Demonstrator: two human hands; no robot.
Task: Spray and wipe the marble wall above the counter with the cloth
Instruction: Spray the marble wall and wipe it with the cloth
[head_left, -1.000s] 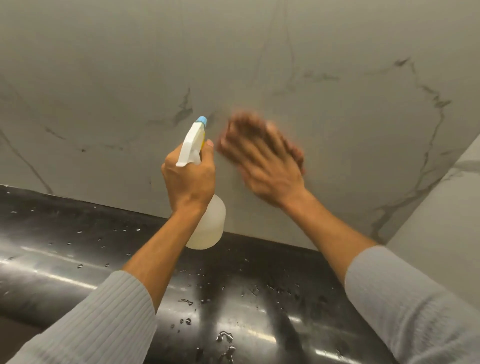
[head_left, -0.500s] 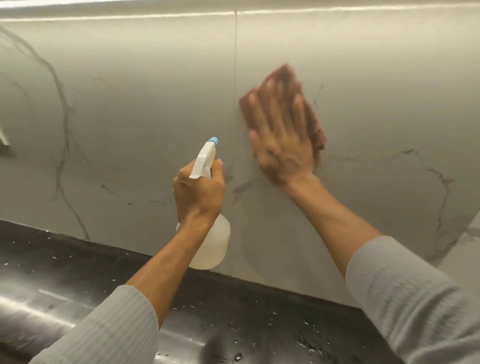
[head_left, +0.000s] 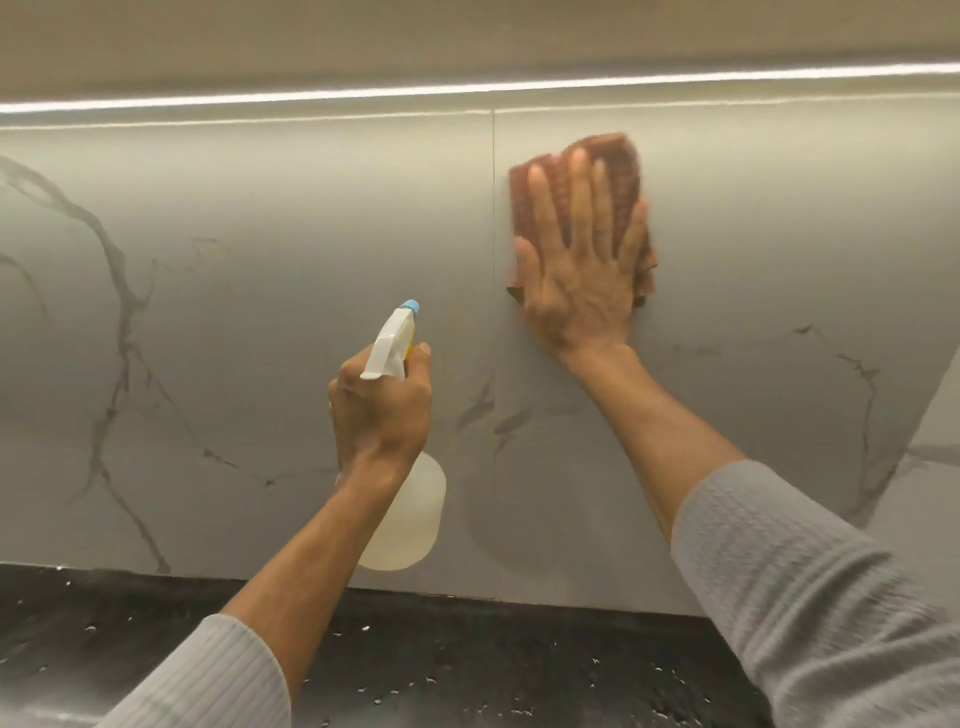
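Note:
The grey marble wall (head_left: 260, 291) with dark veins fills the view above the black counter (head_left: 441, 665). My right hand (head_left: 582, 270) lies flat with straight fingers on a reddish-brown cloth (head_left: 618, 161), pressing it to the wall just right of a vertical seam, high up. My left hand (head_left: 382, 410) grips the neck of a translucent spray bottle (head_left: 408, 514) with a white trigger head and blue nozzle, held upright a little in front of the wall, lower and left of the cloth.
A bright light strip (head_left: 467, 91) runs along the wall's top under a beige overhang. The counter carries many scattered water drops. A side wall (head_left: 930, 467) meets the marble at the far right.
My right hand has carried the cloth up the wall, from beside the bottle's head to near the top edge. The view has tilted upward. The left hand keeps the bottle in about the same pose.

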